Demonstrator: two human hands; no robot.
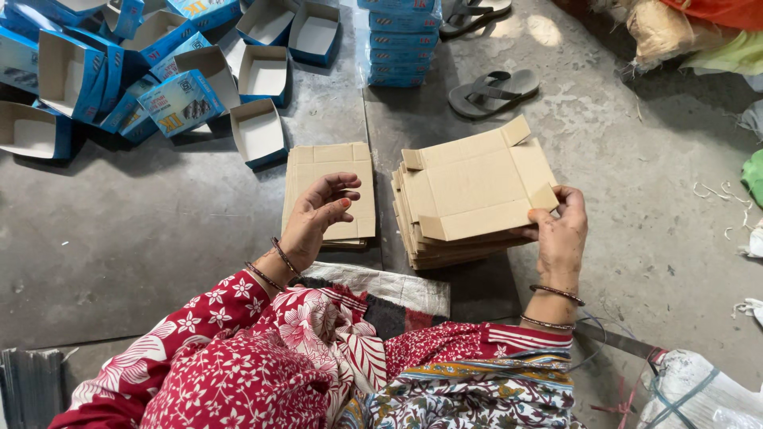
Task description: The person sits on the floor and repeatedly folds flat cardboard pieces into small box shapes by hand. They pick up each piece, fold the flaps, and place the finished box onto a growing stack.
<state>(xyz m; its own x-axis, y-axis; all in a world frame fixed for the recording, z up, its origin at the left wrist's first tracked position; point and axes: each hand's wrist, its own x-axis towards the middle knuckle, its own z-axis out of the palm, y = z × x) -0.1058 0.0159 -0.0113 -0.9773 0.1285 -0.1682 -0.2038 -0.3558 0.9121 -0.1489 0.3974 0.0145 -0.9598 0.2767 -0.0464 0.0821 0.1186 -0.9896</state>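
Head view: right hand (561, 231) pinches the top cardboard blank (477, 184) at its right edge; long axis runs left-right, tilted up rightward. Left hand (316, 213), fingers loosely curled, rests on the smaller cardboard stack (331, 165).

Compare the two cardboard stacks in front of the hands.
The left stack is thin with plain rectangular sheets; the right stack is thicker, its sheets notched with flaps. The left hand hovers over one; the right hand lifts the other's top sheet. Both are brown, on concrete.

Soft, even daylight; brighter glare on the floor (548, 28) at top; faint shadows; sharp focus, slight edge distortion
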